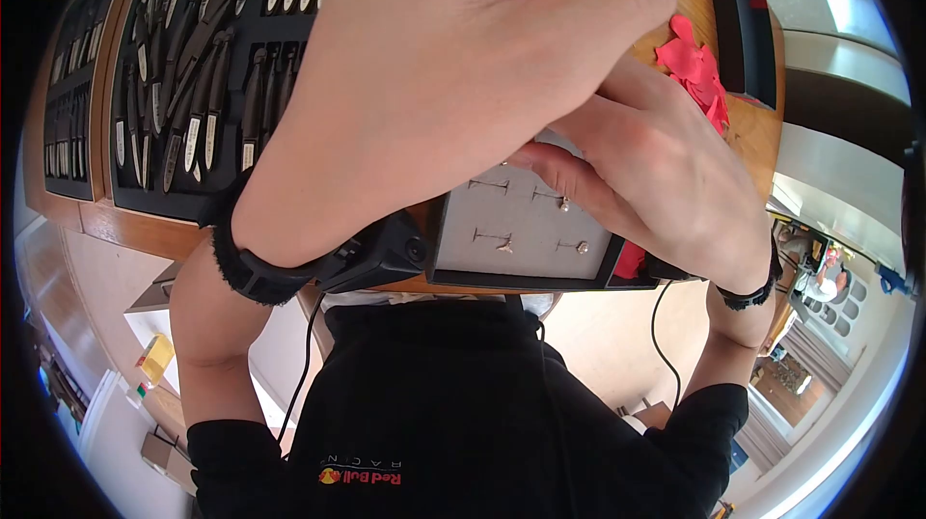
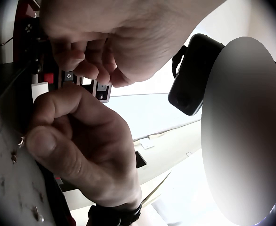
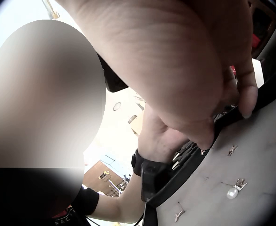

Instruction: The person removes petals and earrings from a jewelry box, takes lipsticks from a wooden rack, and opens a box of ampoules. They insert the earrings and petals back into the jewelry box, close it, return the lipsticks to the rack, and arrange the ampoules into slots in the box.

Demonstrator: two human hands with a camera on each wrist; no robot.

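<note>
From the left, the left hand (image 1: pixel 482 51) is hovering with fingers bending inward; whether it is gripping anything, I cannot tell. Rightward, the tray (image 1: pixel 529 212) is lying at the table's (image 1: pixel 757 141) near edge, bearing small jewellery (image 3: pixel 233 193). The right hand (image 1: pixel 666 148) is hovering partly over it, thumb and fingers bending, any hold unclear; light fingertips and a raised palm should be sparing the pieces. The left wrist view is showing the left fingers' undersides, which the head view is mostly hiding.
</note>
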